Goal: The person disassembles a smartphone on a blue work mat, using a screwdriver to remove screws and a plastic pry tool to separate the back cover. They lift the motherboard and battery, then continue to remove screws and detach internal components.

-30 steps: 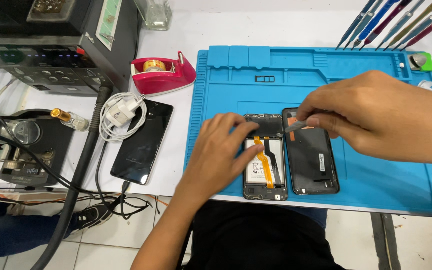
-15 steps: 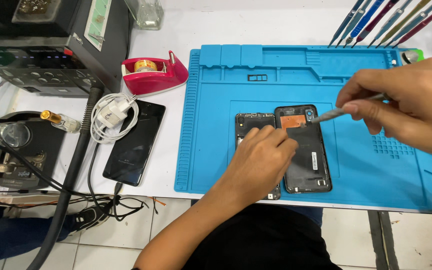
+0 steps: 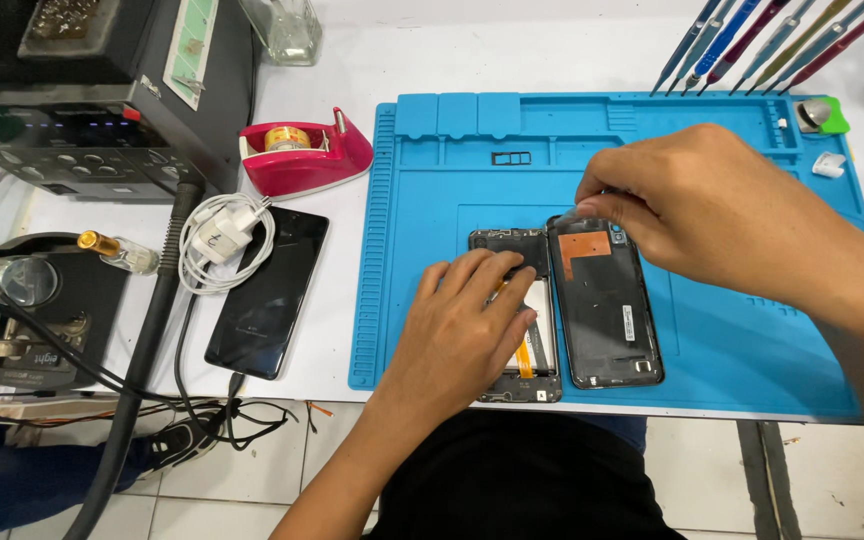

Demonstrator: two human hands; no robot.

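While the left hand (image 3: 467,320) presses flat on the opened black phone body (image 3: 518,312) on the blue silicone mat (image 3: 732,330), the right hand (image 3: 697,205), just beside, pinches a thin tool at the black back cover (image 3: 607,305).

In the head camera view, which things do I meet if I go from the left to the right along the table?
Black phone → left hand → opened phone → back cover → right hand.
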